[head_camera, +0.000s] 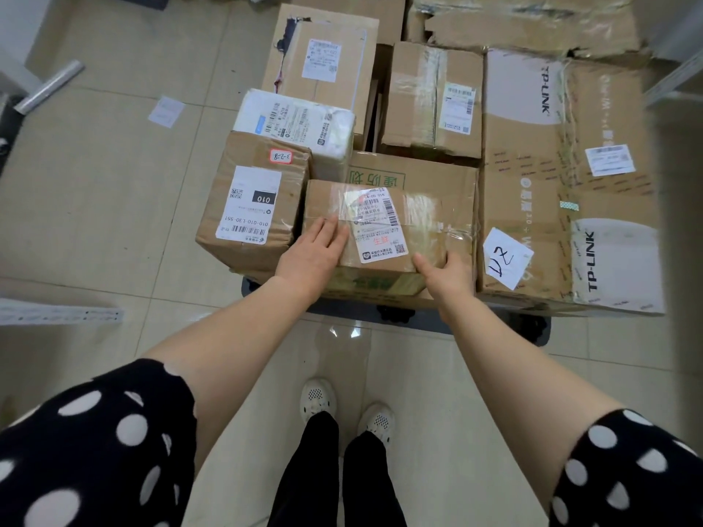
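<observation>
Work in hand: a person stands over a low cart stacked with parcels and takes hold of a small taped box, most likely to lift it off the pile.
Where the box is: it sits on top of a larger green-printed box, at the near edge of the stack and roughly in the middle. A box with a 010 label is just to its left and a big TP-LINK box is to its right.
Long axis: the taped box lies with its length running left to right across the person's front, its white shipping label facing up.
Left hand: flat, with the fingers straight, resting on the top face at the near-left end.
Right hand: at the near-right corner, with the thumb on the top face and the fingers wrapped round the side, so it grips that end.
Key relation: the box is straight ahead of both hands, one hand at each end of its length, neither clearly closer than the other.
Next move, as a judgement: the left hand probably has to slide to the left side face for a two-sided hold before the box comes up and toward the body.
Risk: the 010 box stands close against the left end, leaving little room for fingers there.
</observation>
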